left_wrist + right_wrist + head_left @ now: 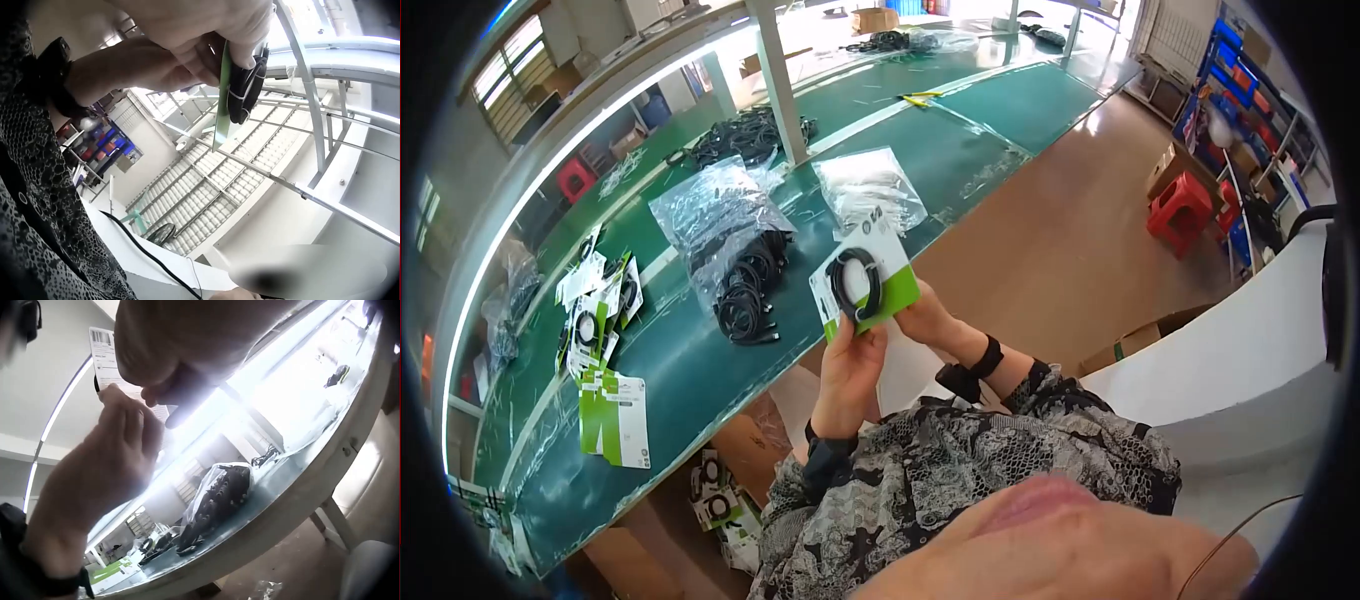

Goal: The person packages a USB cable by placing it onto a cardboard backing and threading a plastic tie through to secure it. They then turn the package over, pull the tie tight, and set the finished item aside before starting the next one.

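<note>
In the head view a green and white packaging card (pixel 893 262) with a coiled black cable (pixel 836 283) on its front is held up over the table's near edge. My left hand (pixel 855 375) pinches its lower edge, thumb on the front by the coil. My right hand (pixel 928 315) holds the right lower corner, its fingers partly hidden behind the card. The left wrist view has the card (pixel 221 112) edge-on, with the tied cable (pixel 245 94) under the left thumb. Barcode and print show on the card's back (pixel 102 350) in the right wrist view.
A plastic bag of black cables (pixel 745 270) lies on the green table (pixel 700 390), beside a clear bag (pixel 870 185). Carded cables (pixel 587 325) and flat cards (pixel 625 420) lie at left. A post (pixel 776 85) rises behind. Red stools (pixel 1180 212) stand at right.
</note>
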### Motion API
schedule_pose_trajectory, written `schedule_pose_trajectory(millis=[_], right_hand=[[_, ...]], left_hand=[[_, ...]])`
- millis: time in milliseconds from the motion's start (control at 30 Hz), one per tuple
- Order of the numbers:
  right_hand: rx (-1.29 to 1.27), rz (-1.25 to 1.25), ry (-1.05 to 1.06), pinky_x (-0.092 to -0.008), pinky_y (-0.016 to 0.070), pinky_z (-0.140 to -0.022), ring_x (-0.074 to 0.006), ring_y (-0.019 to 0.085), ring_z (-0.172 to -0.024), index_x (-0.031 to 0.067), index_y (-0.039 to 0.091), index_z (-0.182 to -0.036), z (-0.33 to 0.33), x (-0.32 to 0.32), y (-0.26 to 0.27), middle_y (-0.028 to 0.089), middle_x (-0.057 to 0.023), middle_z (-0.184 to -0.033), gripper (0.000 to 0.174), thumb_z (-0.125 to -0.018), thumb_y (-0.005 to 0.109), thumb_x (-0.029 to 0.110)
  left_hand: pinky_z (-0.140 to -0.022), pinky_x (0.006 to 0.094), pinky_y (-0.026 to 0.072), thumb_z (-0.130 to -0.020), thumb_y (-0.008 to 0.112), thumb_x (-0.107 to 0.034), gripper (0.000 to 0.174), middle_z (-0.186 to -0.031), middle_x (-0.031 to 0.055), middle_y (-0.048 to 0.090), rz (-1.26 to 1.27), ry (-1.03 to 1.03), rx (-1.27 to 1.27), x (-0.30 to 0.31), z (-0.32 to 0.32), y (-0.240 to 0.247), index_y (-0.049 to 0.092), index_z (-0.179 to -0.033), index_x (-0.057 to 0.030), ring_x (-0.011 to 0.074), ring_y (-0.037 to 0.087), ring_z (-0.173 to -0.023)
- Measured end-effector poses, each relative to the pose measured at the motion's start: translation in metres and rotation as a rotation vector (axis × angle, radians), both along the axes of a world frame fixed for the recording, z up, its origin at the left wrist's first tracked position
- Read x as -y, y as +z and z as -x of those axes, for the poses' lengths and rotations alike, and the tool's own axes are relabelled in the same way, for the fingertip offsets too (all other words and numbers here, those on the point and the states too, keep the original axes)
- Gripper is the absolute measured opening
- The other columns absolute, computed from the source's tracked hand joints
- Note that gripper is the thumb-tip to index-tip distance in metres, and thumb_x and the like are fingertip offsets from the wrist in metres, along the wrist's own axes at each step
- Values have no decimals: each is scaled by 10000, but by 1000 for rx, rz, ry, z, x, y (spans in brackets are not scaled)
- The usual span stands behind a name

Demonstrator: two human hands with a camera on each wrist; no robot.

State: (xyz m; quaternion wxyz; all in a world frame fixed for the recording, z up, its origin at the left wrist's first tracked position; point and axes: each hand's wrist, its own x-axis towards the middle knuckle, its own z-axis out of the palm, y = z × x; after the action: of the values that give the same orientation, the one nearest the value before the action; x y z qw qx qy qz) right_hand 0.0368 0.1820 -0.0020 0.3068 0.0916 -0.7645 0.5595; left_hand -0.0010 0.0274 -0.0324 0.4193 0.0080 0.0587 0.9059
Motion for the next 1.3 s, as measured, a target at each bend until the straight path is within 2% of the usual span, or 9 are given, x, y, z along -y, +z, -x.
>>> schedule_pose_trajectory(millis=[67,200,300,433,600,700,867,967,1300], right_hand=[[-27,-118,-91,-320,468,-829,-186,579,-1009,24,491,-1202,-10,6,-7,595,-126,-1097,385,-836,609,27],[64,15,-87,-323,486,-785,-219,614,-949,8,485,-1197,-20,3,-3,617,-145,-1040,381,-834,598,10],[3,-353,-114,-332,482,-803,-248,617,-951,2,480,-1196,-26,-11,9,623,-148,-1028,383,-830,596,5],[93,-122,-7,-355,398,-965,-233,490,-1163,4,471,-1241,-31,-5,0,531,-118,-1216,392,-866,581,40],[-168,-16,-204,-358,478,-821,-273,612,-972,2,531,-1145,-34,6,11,604,-162,-1079,329,-820,580,-9],[-44,-438,-300,-370,470,-839,-301,586,-977,12,550,-1108,-43,-4,4,589,-154,-1075,310,-799,582,-6],[75,-61,-519,-399,436,-861,-298,549,-957,35,563,-1030,-75,-48,19,581,-121,-990,264,-774,626,47],[-161,-749,-343,-418,387,-890,-255,523,-930,70,578,-917,-92,-28,66,567,-80,-934,190,-743,657,67],[27,-862,-344,-395,366,-892,-238,506,-868,63,566,-795,-64,-12,19,509,-68,-826,79,-722,571,93]], left_hand=[[-801,336,514,-922,523,-95,234,-1079,21,614,-95,-40,34,-6,0,3,533,-1156,-94,170,588,-974],[-843,349,512,-922,528,-115,238,-1085,31,613,-116,-40,-48,-13,-1,5,532,-1160,-97,185,589,-1004],[-889,377,503,-929,520,-133,255,-1119,43,598,50,1,-146,-11,8,9,513,-1182,-98,193,574,-1047],[-914,394,492,-930,517,-129,277,-1146,48,583,79,-32,-200,-8,1,12,494,-1205,-103,203,562,-1069],[-943,395,479,-923,527,-115,315,-1159,56,577,50,-34,-158,-16,-24,19,474,-1234,-114,210,574,-1052],[-914,370,487,-908,542,-79,344,-1159,69,572,167,99,-199,-23,-30,17,465,-1243,-95,206,580,-1039],[-885,361,495,-876,555,-9,344,-1139,69,583,346,107,-507,-29,-7,16,490,-1208,-75,211,589,-1006],[-868,329,501,-865,540,24,313,-1111,79,592,481,-110,-626,-27,0,20,511,-1168,-52,202,602,-975],[-877,357,511,-898,507,4,258,-1096,83,594,388,-87,-437,-38,-6,-20,506,-1154,-23,196,606,-981]])
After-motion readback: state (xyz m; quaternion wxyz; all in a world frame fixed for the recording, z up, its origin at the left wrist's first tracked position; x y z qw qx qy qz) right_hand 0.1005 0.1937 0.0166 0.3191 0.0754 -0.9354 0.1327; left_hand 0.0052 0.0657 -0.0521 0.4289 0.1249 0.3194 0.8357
